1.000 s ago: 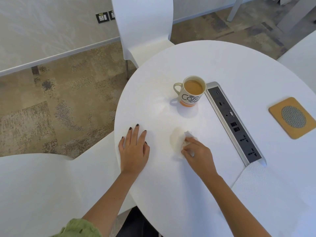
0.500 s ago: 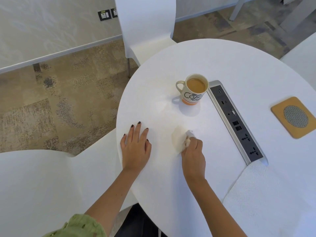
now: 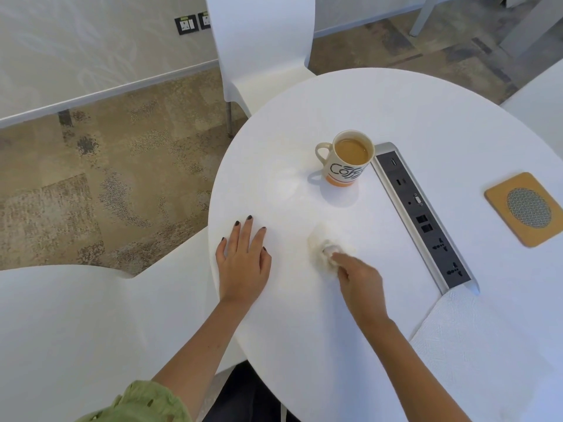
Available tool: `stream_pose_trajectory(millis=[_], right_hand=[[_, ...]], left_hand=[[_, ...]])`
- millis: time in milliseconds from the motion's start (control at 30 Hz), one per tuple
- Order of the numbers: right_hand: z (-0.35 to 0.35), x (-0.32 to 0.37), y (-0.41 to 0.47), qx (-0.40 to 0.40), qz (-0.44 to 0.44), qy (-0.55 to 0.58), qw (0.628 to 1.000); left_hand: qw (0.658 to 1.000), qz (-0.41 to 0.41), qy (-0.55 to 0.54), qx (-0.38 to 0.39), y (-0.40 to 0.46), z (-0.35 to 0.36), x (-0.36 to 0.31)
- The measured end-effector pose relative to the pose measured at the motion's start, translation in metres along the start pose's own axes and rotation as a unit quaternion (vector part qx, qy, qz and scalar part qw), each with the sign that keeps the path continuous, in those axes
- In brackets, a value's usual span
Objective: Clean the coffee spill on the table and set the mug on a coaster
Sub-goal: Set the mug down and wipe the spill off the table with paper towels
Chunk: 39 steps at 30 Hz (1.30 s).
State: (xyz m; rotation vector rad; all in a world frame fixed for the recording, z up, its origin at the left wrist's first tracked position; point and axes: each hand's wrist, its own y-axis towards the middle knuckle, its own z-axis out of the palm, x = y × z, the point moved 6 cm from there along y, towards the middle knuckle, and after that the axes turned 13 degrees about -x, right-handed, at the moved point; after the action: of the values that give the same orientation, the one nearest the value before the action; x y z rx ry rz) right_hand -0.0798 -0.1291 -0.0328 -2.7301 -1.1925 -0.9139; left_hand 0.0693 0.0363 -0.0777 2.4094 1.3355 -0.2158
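A crumpled white tissue (image 3: 327, 248) lies on the round white table (image 3: 396, 111), a little nearer the person than the middle of the tabletop. The right hand (image 3: 359, 278) reaches it from the near side: its fingers are curled down onto the wad and pinch its nearer part against the tabletop, so most of the tissue sticks out beyond the fingertips, on the far and left side of the hand. A faint yellowish tint shows in the paper (whether the table under it is wet cannot be told).

The left hand (image 3: 243, 260) lies flat on the table to the left of the tissue, near but apart from it, palm down with fingers straight and slightly spread, close to the table's left edge.

Farther from the person stands the mug (image 3: 347, 161), upright, filled with light brown coffee, its handle pointing left and dark lettering on its side. It rests directly on the tabletop, well apart from both hands, just beside the far end of the socket strip (image 3: 423, 214) set into the table. The coaster (image 3: 525, 208), tan with a grey mesh circle, lies to the right of the strip, well apart from the mug.

A sheet of white paper towel (image 3: 487, 345) covers the near right part of the table. White chairs (image 3: 262, 47) stand around it.
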Motion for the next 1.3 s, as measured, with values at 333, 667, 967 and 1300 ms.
stream_pose_trajectory(millis=[333,667,967,1300], right_hand=[[0.027,0.022,0.017,0.094,-0.040,0.100,0.990],[-0.008,-0.034,0.013,-0.033,0.066,0.005,0.997],[0.009,0.004,-0.007,0.151,0.099,0.145,0.973],[-0.046,-0.044,-0.034,-0.006,0.630,0.591,0.504]], left_hand=[[1.000,0.004,0.006,-0.005,0.000,0.001,0.000],[1.000,0.004,0.005,0.000,0.000,0.001,0.000],[1.000,0.007,-0.004,-0.004,0.000,-0.001,-0.001],[0.999,0.001,-0.044,0.014,0.003,-0.002,-0.001]])
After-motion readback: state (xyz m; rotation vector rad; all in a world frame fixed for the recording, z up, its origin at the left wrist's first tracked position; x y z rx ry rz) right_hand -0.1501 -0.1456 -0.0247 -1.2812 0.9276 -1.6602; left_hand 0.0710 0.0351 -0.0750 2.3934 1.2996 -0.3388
